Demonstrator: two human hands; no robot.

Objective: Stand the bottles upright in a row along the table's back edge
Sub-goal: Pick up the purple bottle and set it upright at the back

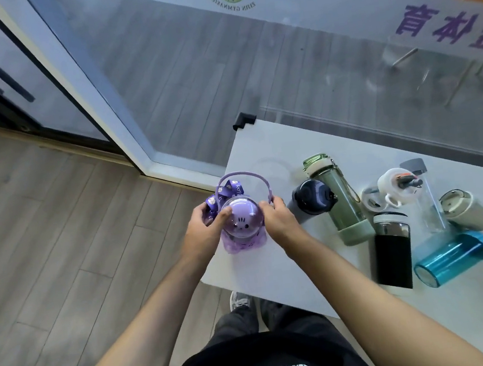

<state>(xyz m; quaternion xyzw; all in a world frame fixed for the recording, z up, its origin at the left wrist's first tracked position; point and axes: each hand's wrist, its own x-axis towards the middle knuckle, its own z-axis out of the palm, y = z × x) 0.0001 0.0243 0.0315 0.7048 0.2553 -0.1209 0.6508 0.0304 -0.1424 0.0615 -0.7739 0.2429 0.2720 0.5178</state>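
Purple bottle (241, 219): upright near the table's (263, 146) left edge, well short of the back edge | left hand (207, 233) and right hand (277, 218) clasp its sides | I keep it vertical and slide it toward the back-left corner | green bottle (340, 197) lies on its side nearby; avoid nudging it.

Table (263, 149) back-left corner bare; bottle cluster (392, 218) crowds right.

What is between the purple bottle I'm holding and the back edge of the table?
Nothing visible: the table is bare from the purple bottle to its back edge. The other bottles lie off to the right.
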